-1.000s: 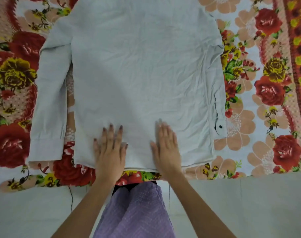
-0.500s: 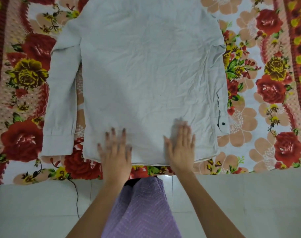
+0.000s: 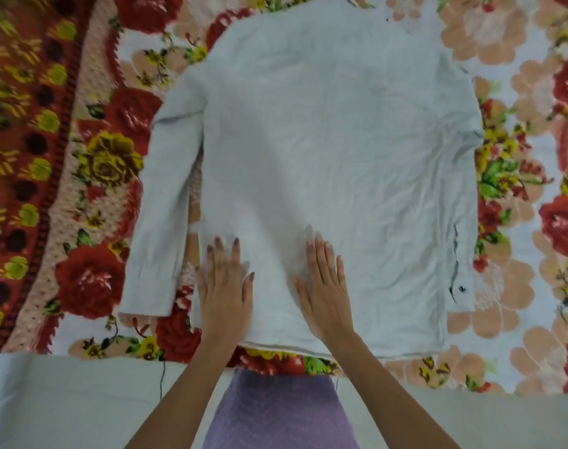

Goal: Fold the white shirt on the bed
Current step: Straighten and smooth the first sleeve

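The white shirt (image 3: 334,150) lies flat, back side up, on the flowered bed cover (image 3: 91,176), its hem toward me. Its left sleeve (image 3: 159,222) hangs straight down beside the body; the right sleeve with a dark cuff button (image 3: 461,288) lies along the right edge. My left hand (image 3: 224,286) presses flat on the shirt near the lower left corner, fingers straight. My right hand (image 3: 324,286) lies flat on the lower middle of the shirt, fingers straight too. Both hands sit just above the hem.
The bed's near edge (image 3: 82,346) runs across the lower frame, with pale floor (image 3: 65,400) below it. My purple garment (image 3: 279,413) shows between my forearms. A thin dark thread (image 3: 161,377) dangles from the bed edge.
The view has shifted, so the shirt sits further right in frame. Both hands have slid left across the lower part of the shirt, staying flat on the cloth.
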